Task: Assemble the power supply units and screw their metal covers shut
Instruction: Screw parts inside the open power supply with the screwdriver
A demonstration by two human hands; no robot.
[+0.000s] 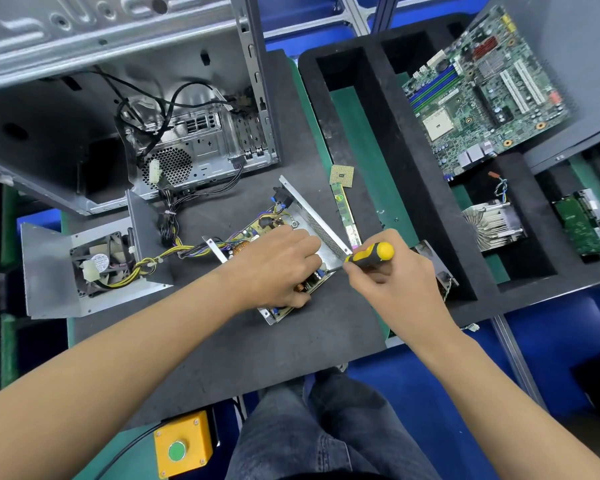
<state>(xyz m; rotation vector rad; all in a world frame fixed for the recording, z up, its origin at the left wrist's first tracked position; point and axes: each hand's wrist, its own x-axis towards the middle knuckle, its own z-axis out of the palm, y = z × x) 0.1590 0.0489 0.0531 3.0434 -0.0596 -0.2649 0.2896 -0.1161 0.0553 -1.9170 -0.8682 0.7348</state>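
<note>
From the head camera, the open power supply [291, 233], a bent sheet-metal tray with a perforated side wall and a crowded circuit board inside, lies on the dark matte desk [257, 348]. The left hand [274, 268] rests on its board, fingers curled over the parts. The right hand [392, 282] grips a yellow-and-black screwdriver [371, 253] at the tray's near corner. Left of the tray sits the grey metal cover [49, 268] with its square black fan, joined by yellow and black wires.
</note>
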